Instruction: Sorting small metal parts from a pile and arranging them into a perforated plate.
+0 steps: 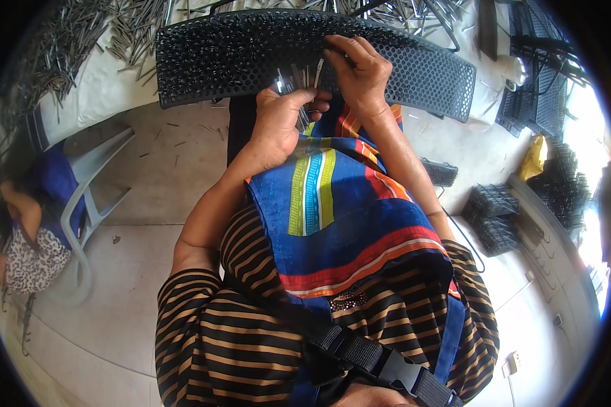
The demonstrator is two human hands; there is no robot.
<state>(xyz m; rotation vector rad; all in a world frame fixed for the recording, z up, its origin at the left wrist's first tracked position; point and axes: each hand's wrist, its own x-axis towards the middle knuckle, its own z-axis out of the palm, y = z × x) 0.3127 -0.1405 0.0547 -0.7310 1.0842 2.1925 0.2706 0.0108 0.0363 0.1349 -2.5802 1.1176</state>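
A long, black perforated rack [428,76] lies across in front of me, its surface full of round holes. Dark pieces fill the holes on its left and middle; the right part shows bare holes. My left hand [277,123] is closed round a bundle of thin metal strips [296,81] that stick up between thumb and fingers, just at the rack's near edge. Over the middle of the rack, my right hand [363,76] has thumb and forefinger pinched together close to the holes. Whatever is between those fingertips is too small to make out.
Heaps of loose metal strips [68,51] cover the white-sheeted table [125,85] behind and left of the rack. A person [34,251] sits by a pale plastic chair [81,203] at left. Stacked black racks [492,217] stand on the right; a yellow cloth-like item [534,159] is nearby.
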